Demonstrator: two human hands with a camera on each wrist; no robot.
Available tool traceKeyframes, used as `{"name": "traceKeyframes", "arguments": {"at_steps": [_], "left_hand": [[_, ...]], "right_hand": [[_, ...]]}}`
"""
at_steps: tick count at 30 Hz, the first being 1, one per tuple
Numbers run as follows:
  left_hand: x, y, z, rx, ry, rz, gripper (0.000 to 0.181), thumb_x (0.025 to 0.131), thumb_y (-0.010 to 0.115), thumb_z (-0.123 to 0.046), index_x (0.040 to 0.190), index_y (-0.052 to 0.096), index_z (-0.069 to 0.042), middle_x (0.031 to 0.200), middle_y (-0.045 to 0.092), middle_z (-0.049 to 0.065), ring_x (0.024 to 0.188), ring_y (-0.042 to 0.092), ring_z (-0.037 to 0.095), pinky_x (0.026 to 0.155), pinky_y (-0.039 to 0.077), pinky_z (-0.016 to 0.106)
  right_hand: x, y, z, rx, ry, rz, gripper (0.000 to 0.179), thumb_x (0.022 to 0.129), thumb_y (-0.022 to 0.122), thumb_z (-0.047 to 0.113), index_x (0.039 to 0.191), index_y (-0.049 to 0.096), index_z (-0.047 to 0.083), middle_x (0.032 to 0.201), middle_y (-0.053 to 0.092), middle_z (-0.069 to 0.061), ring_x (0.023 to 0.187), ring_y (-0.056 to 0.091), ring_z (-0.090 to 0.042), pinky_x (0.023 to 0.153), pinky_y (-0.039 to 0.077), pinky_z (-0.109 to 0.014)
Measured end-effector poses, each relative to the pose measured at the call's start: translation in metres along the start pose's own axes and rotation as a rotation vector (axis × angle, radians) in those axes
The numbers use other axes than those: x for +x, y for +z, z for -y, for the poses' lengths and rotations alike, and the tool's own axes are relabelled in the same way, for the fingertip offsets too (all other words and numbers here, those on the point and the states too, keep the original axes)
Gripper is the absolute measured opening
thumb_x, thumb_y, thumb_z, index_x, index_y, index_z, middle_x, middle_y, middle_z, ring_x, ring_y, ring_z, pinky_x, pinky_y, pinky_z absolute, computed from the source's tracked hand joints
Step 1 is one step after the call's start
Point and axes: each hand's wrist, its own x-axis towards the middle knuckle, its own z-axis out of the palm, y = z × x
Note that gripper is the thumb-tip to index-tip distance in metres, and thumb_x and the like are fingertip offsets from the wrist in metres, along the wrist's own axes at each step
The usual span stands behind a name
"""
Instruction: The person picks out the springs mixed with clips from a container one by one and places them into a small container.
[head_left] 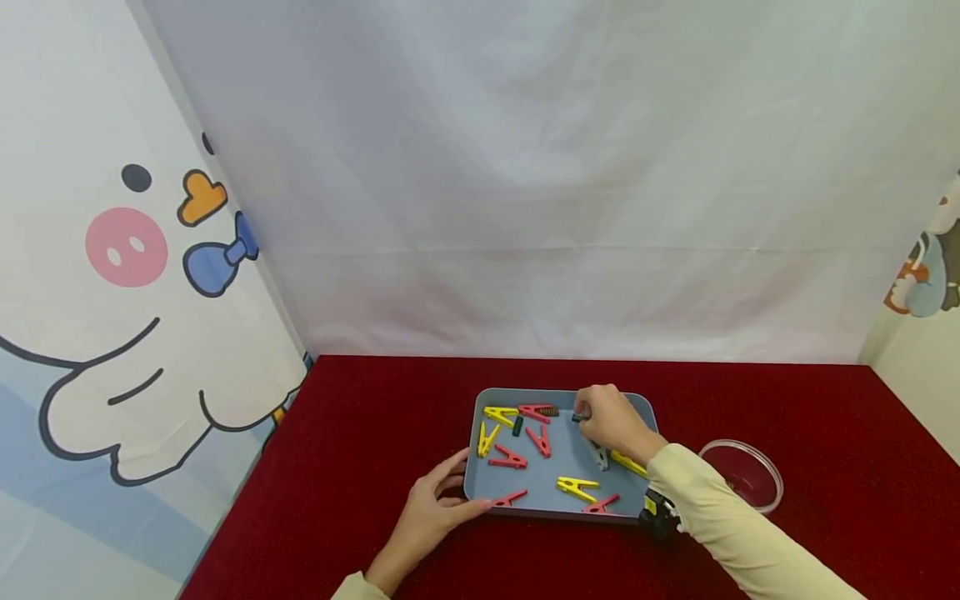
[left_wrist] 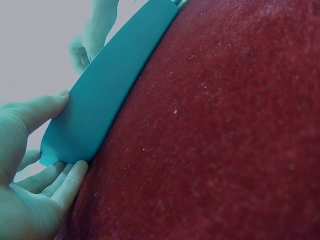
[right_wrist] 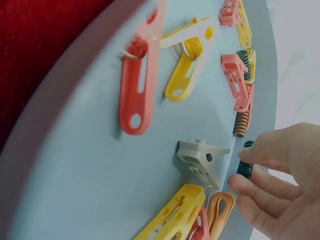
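Observation:
A blue-grey tray (head_left: 536, 483) lies on the red cloth, holding several red and yellow plastic clips, such as a red clip (head_left: 539, 442) and a yellow clip (head_left: 576, 487). My left hand (head_left: 430, 504) holds the tray's near left corner, thumb on the front wall and fingers at the left side. Over the tray's right half, my right hand (head_left: 615, 423) pinches a dark green ribbed coil, like a spring (right_wrist: 246, 160), between thumb and fingertips. A grey clip (right_wrist: 200, 159) lies just beside that hand. Another dark coil (head_left: 517, 426) and a brown coil (head_left: 550, 411) lie farther left.
A round, clear dish or lid (head_left: 777, 479) sits on the red cloth (head_left: 375, 417) right of the tray, partly behind my right sleeve. A white curtain (head_left: 562, 208) hangs behind the table, and printed panels stand at both sides.

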Motion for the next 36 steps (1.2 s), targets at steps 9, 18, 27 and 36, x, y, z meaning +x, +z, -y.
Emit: {"name": "traceKeyframes", "arguments": {"at_steps": [9, 18, 27, 36], "left_hand": [[0.001, 0.001, 0.001, 0.002, 0.003, 0.001, 0.077, 0.078, 0.08, -0.023, 0.144, 0.041, -0.015, 0.131, 0.049, 0.015, 0.116, 0.051, 0.028, 0.079, 0.05, 0.026], [0.001, 0.001, 0.002, 0.003, 0.003, 0.001, 0.077, 0.078, 0.08, -0.023, 0.144, 0.041, -0.015, 0.132, 0.049, 0.015, 0.116, 0.051, 0.028, 0.079, 0.05, 0.026], [0.001, 0.001, 0.002, 0.014, -0.011, -0.01, 0.077, 0.077, 0.08, -0.024, 0.144, 0.041, -0.016, 0.132, 0.048, 0.015, 0.116, 0.051, 0.028, 0.08, 0.051, 0.027], [0.0, 0.002, 0.0, 0.018, -0.013, -0.015, 0.077, 0.078, 0.08, -0.025, 0.144, 0.042, -0.015, 0.132, 0.049, 0.015, 0.116, 0.051, 0.028, 0.08, 0.05, 0.027]], "right_hand": [[-0.009, -0.004, -0.001, -0.015, -0.023, 0.004, 0.011, 0.074, 0.068, -0.002, 0.083, 0.068, 0.006, 0.075, 0.054, -0.002, 0.07, 0.049, -0.017, 0.059, 0.046, -0.029], [-0.019, -0.006, -0.004, 0.017, -0.11, -0.032, 0.011, 0.072, 0.07, -0.002, 0.077, 0.068, 0.007, 0.071, 0.053, 0.001, 0.067, 0.047, -0.014, 0.058, 0.044, -0.027], [-0.027, -0.01, -0.001, 0.02, -0.179, -0.053, 0.012, 0.072, 0.069, -0.002, 0.077, 0.069, 0.009, 0.072, 0.054, 0.003, 0.067, 0.047, -0.011, 0.058, 0.042, -0.026], [-0.038, -0.015, 0.006, 0.033, -0.186, -0.067, 0.011, 0.073, 0.072, 0.0, 0.078, 0.069, 0.01, 0.072, 0.053, 0.005, 0.064, 0.046, -0.009, 0.055, 0.042, -0.025]]}}
